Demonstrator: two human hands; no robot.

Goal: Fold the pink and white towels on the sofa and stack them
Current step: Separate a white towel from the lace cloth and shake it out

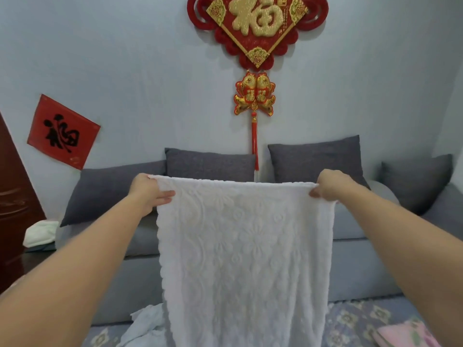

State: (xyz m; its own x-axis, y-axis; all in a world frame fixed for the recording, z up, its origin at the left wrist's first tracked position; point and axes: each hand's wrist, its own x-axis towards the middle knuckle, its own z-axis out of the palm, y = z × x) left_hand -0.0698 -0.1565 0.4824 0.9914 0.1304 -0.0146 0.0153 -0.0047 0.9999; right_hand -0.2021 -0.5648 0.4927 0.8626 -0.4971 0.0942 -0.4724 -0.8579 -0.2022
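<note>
Grey cushions [210, 162], red wall ornament [256, 28]

Only one view is given, taken from the person's head. It is faced forward and slightly down toward the grey sofa [350, 261], which is seen near, with the wall [125, 71] behind it. The forearms are seen entering from the bottom corners.
</note>
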